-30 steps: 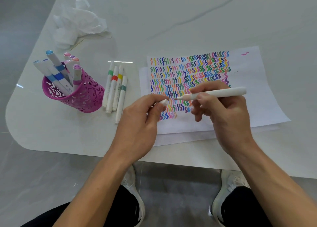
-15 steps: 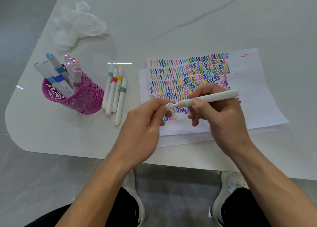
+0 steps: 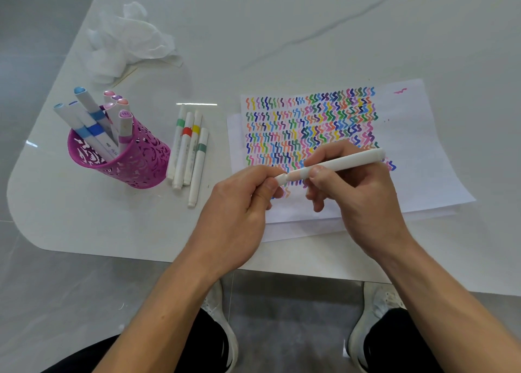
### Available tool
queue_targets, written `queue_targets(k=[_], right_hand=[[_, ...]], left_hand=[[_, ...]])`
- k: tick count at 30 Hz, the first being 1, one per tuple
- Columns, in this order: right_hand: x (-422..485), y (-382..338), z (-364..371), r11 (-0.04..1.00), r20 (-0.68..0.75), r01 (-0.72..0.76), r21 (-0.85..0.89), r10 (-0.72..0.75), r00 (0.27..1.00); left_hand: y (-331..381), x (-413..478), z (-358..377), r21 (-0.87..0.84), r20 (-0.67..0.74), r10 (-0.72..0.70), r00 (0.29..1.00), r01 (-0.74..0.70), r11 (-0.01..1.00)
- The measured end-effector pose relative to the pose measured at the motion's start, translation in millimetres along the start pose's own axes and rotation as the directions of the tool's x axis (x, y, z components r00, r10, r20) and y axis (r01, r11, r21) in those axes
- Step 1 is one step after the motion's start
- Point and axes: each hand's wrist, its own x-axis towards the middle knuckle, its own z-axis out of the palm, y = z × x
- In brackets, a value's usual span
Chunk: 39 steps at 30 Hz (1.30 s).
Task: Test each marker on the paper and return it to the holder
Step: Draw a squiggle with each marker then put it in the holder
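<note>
A white marker (image 3: 346,164) with a pale peach band lies across my hands above the paper (image 3: 417,135), which is covered in rows of coloured squiggles. My right hand (image 3: 358,197) grips the marker's barrel. My left hand (image 3: 242,209) pinches the cap (image 3: 281,178), which sits on the marker's left end. The pink perforated holder (image 3: 141,161) stands at the left with several blue, pink and purple markers upright in it. Several more markers (image 3: 189,149), banded green, red, yellow and teal, lie side by side on the table between holder and paper.
A crumpled white tissue (image 3: 127,39) lies at the back left of the white marble table (image 3: 310,20). The table's rounded front edge runs just below my wrists. My knees and white shoes show below it.
The cap in my left hand has come together with the marker's tip; a second ago they were apart. Both hands have shifted slightly toward me.
</note>
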Motion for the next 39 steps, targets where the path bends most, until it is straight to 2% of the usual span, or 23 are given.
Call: queue_targets(k=[5,15,21,24,28,33,36,39], right_hand=[[-1.0,0.1,-0.4,1.0,0.018,-0.021,-0.024,0.021,1.0],[-1.8,-5.2,-1.4,0.995,0.066,-0.039,0.094,0.033,0.997],[-2.2,-5.6,-0.6,0.989,0.104,-0.072,0.126,0.059,0.993],[-1.1,-5.2,0.2,0.99,0.126,-0.079,0.119,0.064,0.99],[1.1,-3.5,-1.0,0.997,0.078,-0.059,0.051,0.055,0.995],[3.5,3.1,-3.0,0.999,0.01,-0.016,-0.048,0.016,1.0],[3.8,4.4,0.0,0.996,-0.02,-0.001,-0.087,-0.001,1.0],[3.3,3.3,3.0,0.994,-0.032,0.008,-0.113,-0.011,0.999]], left_hand=[[1.6,-1.7,0.7,-0.003,0.009,0.005,1.0,-0.005,1.0],[-0.9,-3.9,3.3,0.001,-0.067,0.043,0.997,-0.043,0.999],[1.1,-4.5,-0.1,-0.096,-0.093,0.039,0.995,-0.048,0.994],[4.0,-2.6,-7.1,-0.111,-0.143,0.069,0.987,-0.085,0.99],[4.7,-0.6,-20.4,-0.156,-0.254,0.078,0.964,-0.121,0.98],[-0.9,-1.7,-49.4,-0.223,-0.452,0.058,0.89,-0.176,0.959],[-2.3,-3.5,-61.9,-0.248,-0.598,0.029,0.801,-0.218,0.944],[-6.4,-4.4,-70.9,-0.203,-0.721,0.072,0.69,-0.309,0.929]])
